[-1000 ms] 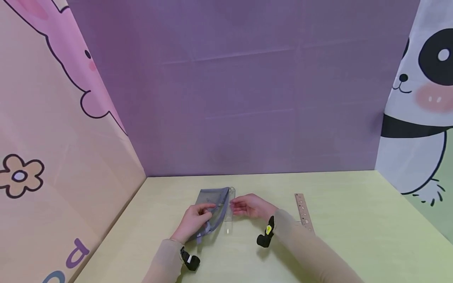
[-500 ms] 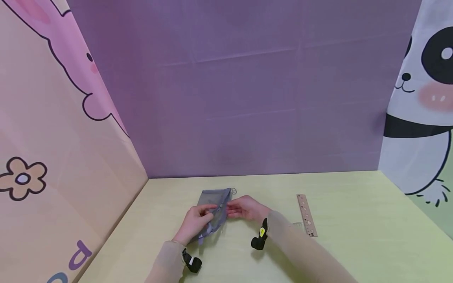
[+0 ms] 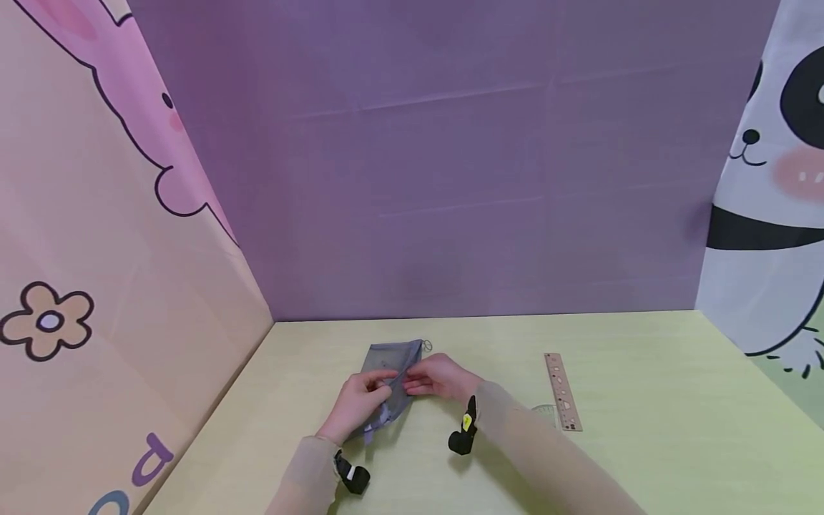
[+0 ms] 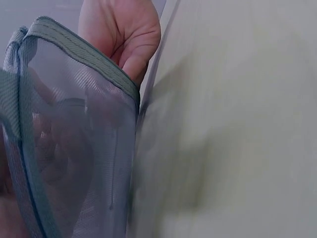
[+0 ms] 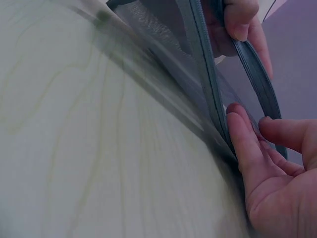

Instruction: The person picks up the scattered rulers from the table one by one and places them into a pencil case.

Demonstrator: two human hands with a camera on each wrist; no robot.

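A grey-blue mesh zip pouch (image 3: 393,354) is tilted up over the table, its zip edge gaping in the right wrist view. My left hand (image 3: 360,397) grips the pouch by one side of the opening, thumb in front; that hand shows blurred through the mesh (image 4: 104,163) in the left wrist view. My right hand (image 3: 440,377) has its fingers in the opening, thumb apart from the fingertips (image 5: 235,121). It pinches a clear ruler (image 5: 233,89), mostly hidden within the pouch. A small ring (image 3: 428,345) hangs at the pouch's far corner.
To the right lies a pink ruler (image 3: 563,392) with cut-out shapes. A clear protractor (image 3: 546,412) lies beside it, partly behind the right sleeve. A purple cloth (image 3: 418,179) stands behind the pale table (image 3: 644,400), with printed cloths on both sides.
My right hand has moved left to the pouch's opening, and the clear ruler has gone from beside the pouch into it. My left hand keeps its grip.
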